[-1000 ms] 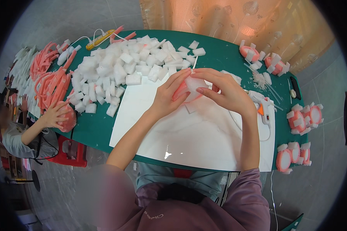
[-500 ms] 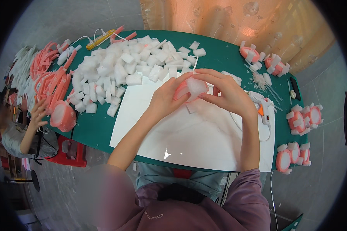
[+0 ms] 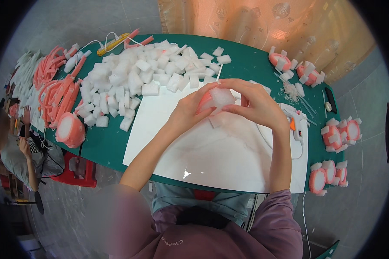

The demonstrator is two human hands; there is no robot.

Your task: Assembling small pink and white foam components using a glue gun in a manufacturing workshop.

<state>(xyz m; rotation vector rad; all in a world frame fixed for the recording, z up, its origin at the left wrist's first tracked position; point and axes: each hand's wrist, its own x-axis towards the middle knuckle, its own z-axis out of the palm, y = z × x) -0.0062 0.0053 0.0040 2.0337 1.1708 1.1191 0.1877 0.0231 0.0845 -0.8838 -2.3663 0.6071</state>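
Over the white board (image 3: 199,151), I hold a small pink foam piece (image 3: 206,100) with a white foam block (image 3: 222,97) against it. My left hand (image 3: 188,107) closes round its left side, thumb below and fingers above. My right hand (image 3: 256,105) grips the right side, fingers arched over the top and thumb against the white block. My fingers hide part of the piece. A thin white stick (image 3: 220,72) shows just beyond my fingertips. On the board to the right of my right hand lies a white glue gun (image 3: 297,125) with an orange trigger.
A heap of white foam blocks (image 3: 129,73) covers the green table's (image 3: 242,56) left half. Pink foam strips (image 3: 58,101) and a pink roll (image 3: 70,129) lie beyond it. Pink rings with white blocks (image 3: 333,136) line the right edge, near clear glue sticks (image 3: 306,101). A co-worker (image 3: 23,146) sits left.
The foam piece has turned slightly between my hands, and my fingers have shifted a little on it. At the left, the co-worker's raised hand has drawn back from the table.
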